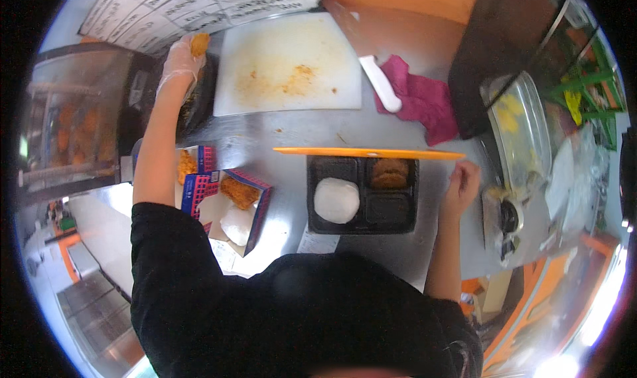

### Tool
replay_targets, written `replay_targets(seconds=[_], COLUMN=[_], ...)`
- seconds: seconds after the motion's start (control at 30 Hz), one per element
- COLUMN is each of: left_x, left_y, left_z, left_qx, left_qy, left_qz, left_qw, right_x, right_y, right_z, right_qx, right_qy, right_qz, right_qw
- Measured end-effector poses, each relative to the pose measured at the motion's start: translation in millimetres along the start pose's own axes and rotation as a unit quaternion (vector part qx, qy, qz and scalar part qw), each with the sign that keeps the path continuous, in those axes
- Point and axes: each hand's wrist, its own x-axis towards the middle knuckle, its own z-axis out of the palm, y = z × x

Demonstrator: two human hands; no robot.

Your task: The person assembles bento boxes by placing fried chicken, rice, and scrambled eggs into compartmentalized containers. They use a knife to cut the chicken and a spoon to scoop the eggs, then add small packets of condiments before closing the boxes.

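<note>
My left hand, in a clear glove, reaches to the far left. Its fingers are closed on a golden-brown piece of fried food, above a dark container. My bare right hand is at the right, fingers curled with nothing visible in them, just below the right end of a long thin orange strip. Between my arms sits a black compartment tray. It holds a white rice mound and brown patties. Fried pieces and rice lie in a patterned box at the left.
A crumb-marked white cutting board lies at the back. To its right are a white-handled tool and a magenta cloth. A glass-fronted case stands left. A clear-walled container with yellow contents is at the right.
</note>
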Motion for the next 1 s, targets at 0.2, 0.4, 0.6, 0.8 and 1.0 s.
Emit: replay_targets(seconds=[0.2, 0.4, 0.6, 0.8, 1.0], left_x=[-10.7, -38.6, -200.0, -243.7, -263.4], left_y=[95.4, 150.3, 224.5, 289.4, 303.7], left_z=[68.5, -15.0, -70.2, 28.5, 50.5], left_qx=[-0.168, -0.139, -0.303, -0.033, -0.013], left_qy=[-0.3, -0.062, -0.173, -0.292, -0.179], left_qz=[0.118, 0.136, 0.495, 0.296, 0.255], left_qw=[0.932, 0.979, 0.796, 0.909, 0.95], right_x=[21.6, -26.9, -64.9, -60.1, -61.5], right_y=[-11.0, -7.5, 2.2, 4.7, 3.7], right_z=[15.2, -8.4, -17.1, -15.9, -17.4], right_qx=[0.018, -0.019, 0.028, 0.036, 0.076], right_qy=[-0.019, 0.002, 0.029, 0.051, 0.035], right_qz=[0.016, 0.032, 0.055, 0.064, 0.11], right_qw=[1.0, 0.999, 0.998, 0.996, 0.99])
